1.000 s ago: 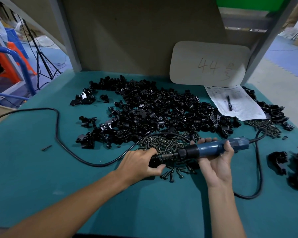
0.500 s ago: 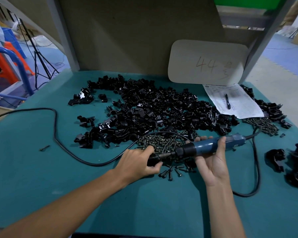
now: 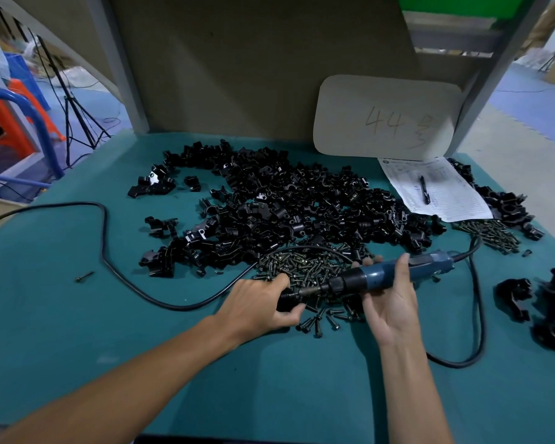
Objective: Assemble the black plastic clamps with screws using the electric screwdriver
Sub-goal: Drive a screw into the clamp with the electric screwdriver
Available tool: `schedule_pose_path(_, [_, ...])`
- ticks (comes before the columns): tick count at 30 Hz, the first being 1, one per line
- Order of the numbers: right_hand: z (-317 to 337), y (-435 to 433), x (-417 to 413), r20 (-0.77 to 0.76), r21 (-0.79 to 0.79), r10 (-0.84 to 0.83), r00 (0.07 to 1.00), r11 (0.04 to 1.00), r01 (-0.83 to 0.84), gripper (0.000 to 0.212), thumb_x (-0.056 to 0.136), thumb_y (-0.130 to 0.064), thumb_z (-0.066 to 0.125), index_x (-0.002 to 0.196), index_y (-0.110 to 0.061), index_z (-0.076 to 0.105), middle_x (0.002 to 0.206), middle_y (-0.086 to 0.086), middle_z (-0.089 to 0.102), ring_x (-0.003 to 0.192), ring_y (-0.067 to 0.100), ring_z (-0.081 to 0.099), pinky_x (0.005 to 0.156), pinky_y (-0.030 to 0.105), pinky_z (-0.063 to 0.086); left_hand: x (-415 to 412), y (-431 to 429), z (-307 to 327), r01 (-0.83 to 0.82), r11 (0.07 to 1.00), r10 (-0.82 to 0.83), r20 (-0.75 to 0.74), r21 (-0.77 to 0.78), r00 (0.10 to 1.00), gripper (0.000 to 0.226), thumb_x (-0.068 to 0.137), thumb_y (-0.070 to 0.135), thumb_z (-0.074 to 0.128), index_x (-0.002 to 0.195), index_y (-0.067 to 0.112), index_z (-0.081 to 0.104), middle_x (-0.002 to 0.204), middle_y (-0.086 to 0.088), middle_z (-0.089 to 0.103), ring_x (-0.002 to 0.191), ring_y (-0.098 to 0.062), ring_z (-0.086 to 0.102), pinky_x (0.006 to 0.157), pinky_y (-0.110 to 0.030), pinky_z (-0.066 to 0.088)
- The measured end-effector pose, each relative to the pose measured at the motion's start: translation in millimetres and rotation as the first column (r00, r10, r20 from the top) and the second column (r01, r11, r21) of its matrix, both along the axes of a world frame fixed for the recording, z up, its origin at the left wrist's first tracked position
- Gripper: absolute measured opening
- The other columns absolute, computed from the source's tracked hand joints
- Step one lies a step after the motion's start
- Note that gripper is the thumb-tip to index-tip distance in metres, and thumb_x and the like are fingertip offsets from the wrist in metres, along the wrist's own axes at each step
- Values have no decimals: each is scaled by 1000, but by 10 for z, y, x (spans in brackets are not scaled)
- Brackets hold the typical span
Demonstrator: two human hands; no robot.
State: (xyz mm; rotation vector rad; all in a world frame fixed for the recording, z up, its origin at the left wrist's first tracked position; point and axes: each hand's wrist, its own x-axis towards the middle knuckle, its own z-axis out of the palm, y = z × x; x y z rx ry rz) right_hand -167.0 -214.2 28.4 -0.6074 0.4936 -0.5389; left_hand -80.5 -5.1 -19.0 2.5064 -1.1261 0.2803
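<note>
My right hand [image 3: 390, 302] grips the blue electric screwdriver [image 3: 394, 275], held nearly level with its tip pointing left. My left hand [image 3: 257, 307] holds a black plastic clamp [image 3: 288, 303] against that tip, just above the green table. Most of the clamp is hidden by my fingers. A pile of dark screws [image 3: 302, 267] lies right behind both hands. A big heap of black clamps [image 3: 302, 206] spreads across the middle of the table.
The screwdriver's black cable [image 3: 479, 315] loops on the right, and another cable [image 3: 103, 238] curves across the left. A paper sheet with a pen [image 3: 436, 190] lies back right under a card marked 44 [image 3: 385, 116]. More clamps [image 3: 551, 309] and screws [image 3: 491, 232] sit at the right. One screw [image 3: 84, 277] lies alone at the left.
The screwdriver's rear end has risen slightly and both hands have shifted a little. The left hand keeps the clamp at the tip.
</note>
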Motion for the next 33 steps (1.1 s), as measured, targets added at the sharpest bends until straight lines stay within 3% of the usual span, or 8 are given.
schedule_pose_path(3, [-137,-44,44,-28,-56,48,998,997,-50,48,100,-7,60,142,-19,39,111,7,60,92,17,73,95,44,58,6,-4,2,-5,1000,5,-18,8,1000,42,85,65,37,85,24,43,53,12,48,43,-13,49,44,-28,42])
schedule_pose_path(9, [-188,-51,85,-57,-35,-58,997,998,56,103,81,-2,75,156,-37,15,130,19,66,105,34,74,86,60,59,9,2,8,-3,1000,4,-38,23,999,37,88,62,44,87,25,41,55,11,51,45,-14,50,46,-28,40])
schedule_pose_path(16, [-194,-106,91,-23,-28,-47,999,999,47,115,75,0,77,156,-50,12,123,15,67,98,28,76,77,47,63,3,2,-16,9,1000,-9,-9,27,1000,44,85,66,36,86,23,44,52,10,50,43,-14,48,44,-27,32])
schedule_pose_path(20, [-220,-97,96,17,-35,-38,999,999,38,102,80,-15,78,156,-47,17,106,6,76,99,26,76,85,52,61,10,1,-25,6,1000,-6,-10,21,1000,41,85,65,37,85,24,42,52,12,47,42,-12,45,43,-26,34])
schedule_pose_path(23, [-225,-99,78,20,-13,-53,998,998,53,84,85,-42,75,154,-32,28,121,13,67,104,29,74,80,45,63,8,1,-25,3,1000,-3,2,20,1000,40,85,65,37,85,25,40,52,12,47,42,-12,45,43,-26,34])
schedule_pose_path(26, [-271,-104,106,16,-48,-93,996,994,94,62,99,-25,65,151,-30,31,109,11,66,92,25,75,82,50,62,5,-5,-23,22,999,-23,24,31,999,40,85,64,37,85,24,42,53,12,48,43,-13,47,44,-27,30])
schedule_pose_path(28, [-291,-95,118,23,-45,-103,994,994,104,61,100,-21,62,152,-25,30,103,9,65,91,25,73,88,54,60,9,-5,-27,25,999,-26,36,33,999,43,85,63,37,86,22,46,53,10,51,43,-14,49,43,-28,33])
schedule_pose_path(33, [-311,-106,114,23,29,-95,995,995,94,72,97,-48,63,153,-14,35,102,8,60,98,25,64,99,52,56,2,-6,-17,32,999,-33,44,37,998,46,86,63,37,88,19,49,55,8,56,45,-15,52,43,-30,39])
